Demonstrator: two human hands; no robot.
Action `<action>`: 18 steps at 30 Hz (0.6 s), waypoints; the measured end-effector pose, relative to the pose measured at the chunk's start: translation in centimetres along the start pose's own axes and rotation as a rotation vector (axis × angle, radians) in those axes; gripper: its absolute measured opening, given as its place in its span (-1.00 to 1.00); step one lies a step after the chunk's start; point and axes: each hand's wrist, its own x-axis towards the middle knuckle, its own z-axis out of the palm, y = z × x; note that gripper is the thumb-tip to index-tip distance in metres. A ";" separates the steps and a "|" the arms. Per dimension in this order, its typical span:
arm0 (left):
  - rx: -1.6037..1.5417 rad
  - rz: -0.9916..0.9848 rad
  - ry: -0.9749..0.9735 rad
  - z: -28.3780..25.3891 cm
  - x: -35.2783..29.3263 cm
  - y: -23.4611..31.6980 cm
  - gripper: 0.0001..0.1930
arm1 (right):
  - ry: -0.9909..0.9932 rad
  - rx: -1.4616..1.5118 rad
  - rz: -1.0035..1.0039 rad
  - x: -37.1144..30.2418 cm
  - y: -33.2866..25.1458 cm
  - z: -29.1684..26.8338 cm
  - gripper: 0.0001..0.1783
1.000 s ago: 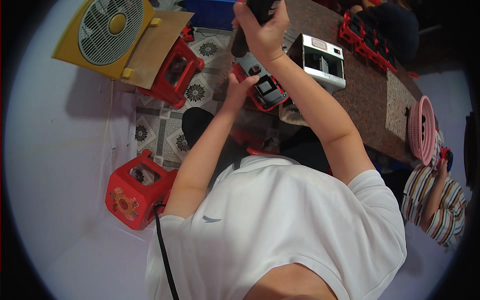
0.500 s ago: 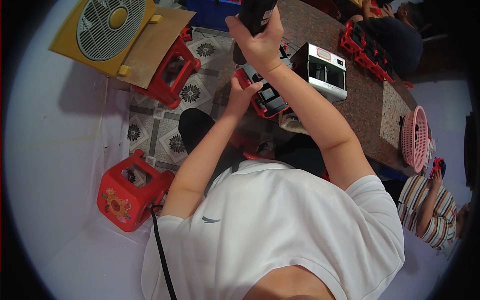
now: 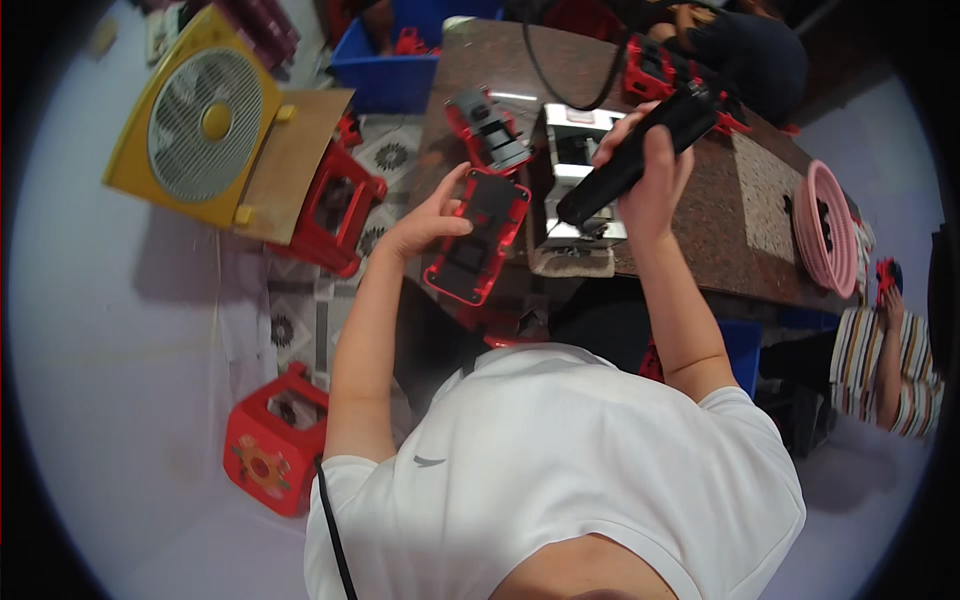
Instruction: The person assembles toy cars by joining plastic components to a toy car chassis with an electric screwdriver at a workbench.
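Observation:
My left hand (image 3: 430, 228) is closed on the edge of a red-and-black plastic housing (image 3: 475, 240), its thumb lying over the top. The housing is tilted near the table's front edge. My right hand (image 3: 660, 180) wraps around a thick black cylindrical tool, which looks like an electric screwdriver (image 3: 602, 190). The tool slants down to the left, its lower end over a silver-white box-shaped machine (image 3: 560, 118) with an open front. Whether that end touches the machine I cannot tell. Beyond my left hand, a grey-and-red housing (image 3: 492, 138) lies on the table.
The brown stone table (image 3: 480, 60) carries more red-and-black housings (image 3: 648, 68) at its far side and a pink basket (image 3: 825, 230) at right. A black cable (image 3: 560, 92) loops above the machine. Left are a yellow fan (image 3: 215, 120) and red stools (image 3: 275, 440). Two other people sit nearby.
My right hand has carried the black tool rightward and down, from above the housing to over the machine. My left hand now holds a housing apart from the grey-and-red one.

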 end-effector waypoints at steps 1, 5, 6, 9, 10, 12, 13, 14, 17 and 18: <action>0.023 -0.002 -0.036 0.0 0.9 0.5 0.06 | 0.024 -0.029 0.020 -0.9 0.0 -0.8 -0.73; 0.208 -0.148 -0.088 -2.4 3.8 0.6 0.10 | 0.003 -0.112 0.160 -4.5 -0.2 -3.7 -0.71; 0.247 -0.203 -0.060 -1.8 4.2 1.1 0.08 | 0.012 -0.136 0.207 -5.4 -0.3 -4.4 -0.74; 0.407 -0.243 -0.005 -0.6 4.6 2.1 0.03 | 0.046 -0.201 0.289 -7.2 -0.5 -6.3 -0.69; 0.500 -0.221 0.039 -0.3 4.8 2.3 0.01 | 0.095 -0.203 0.320 -7.6 -0.7 -7.0 -0.66; 0.472 -0.102 0.096 0.6 3.6 3.2 -0.03 | 0.134 -0.217 0.343 -8.0 -1.3 -8.0 -0.66; 0.381 -0.024 0.105 1.4 2.7 4.1 -0.05 | 0.155 -0.237 0.383 -8.1 -1.8 -8.5 -0.66; 0.346 0.051 0.152 2.1 1.7 4.8 -0.06 | 0.163 -0.227 0.348 -8.3 -1.5 -9.1 -0.66; 0.428 0.200 0.380 3.7 -0.7 8.6 -0.04 | 0.164 -0.307 0.387 -9.2 -0.3 -11.0 -0.50; 0.441 0.335 0.428 4.1 -0.7 9.9 -0.02 | 0.181 -0.286 0.334 -9.4 0.1 -11.1 -0.51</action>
